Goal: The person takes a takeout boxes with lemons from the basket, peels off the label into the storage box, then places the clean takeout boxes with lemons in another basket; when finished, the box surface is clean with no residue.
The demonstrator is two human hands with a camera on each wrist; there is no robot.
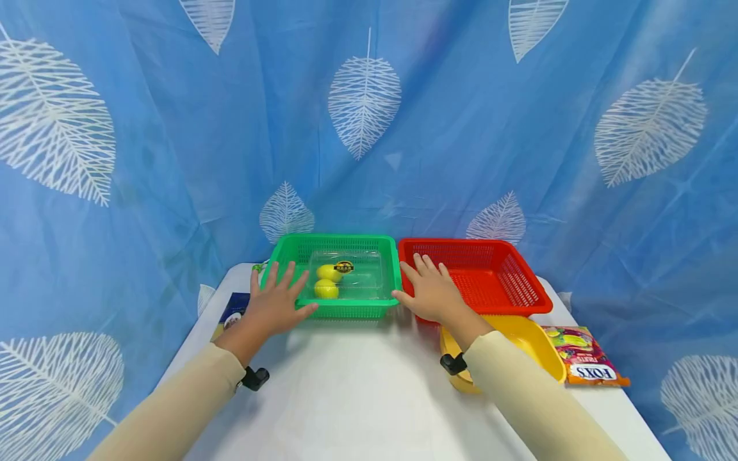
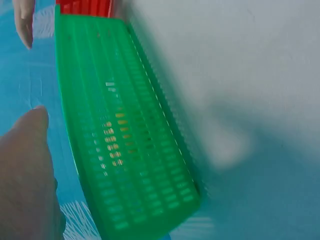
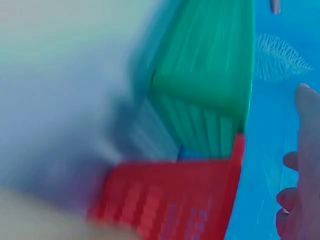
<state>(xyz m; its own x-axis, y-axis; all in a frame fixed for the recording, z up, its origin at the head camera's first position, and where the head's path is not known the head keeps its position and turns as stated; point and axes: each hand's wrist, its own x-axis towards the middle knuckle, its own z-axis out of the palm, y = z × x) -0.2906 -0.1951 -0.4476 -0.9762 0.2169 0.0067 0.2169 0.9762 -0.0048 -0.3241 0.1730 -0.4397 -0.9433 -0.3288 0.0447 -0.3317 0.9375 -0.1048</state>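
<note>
Both hands reach forward over the table with spread, straight fingers and nothing in them. The left hand (image 1: 272, 308) hovers by the front left corner of a green basket (image 1: 340, 312). In that basket lies a clear plastic box (image 1: 369, 275) with a dark label, and two yellow lemons (image 1: 327, 289) show at its left side. My right hand (image 1: 431, 291) is over the front left part of a red basket (image 1: 490, 288), its thumb near the green basket's right corner. In the left wrist view, the green basket's slotted wall (image 2: 115, 125) shows yellow through its holes.
A yellow basin (image 1: 524, 336) stands in front of the red basket, partly under the right forearm. To its right lies a FOX'S fruit candy bag (image 1: 585, 358). A dark blue package (image 1: 235, 307) sits partly behind the left hand. A blue leaf-print curtain (image 1: 369, 192) hangs behind the white table (image 1: 357, 397).
</note>
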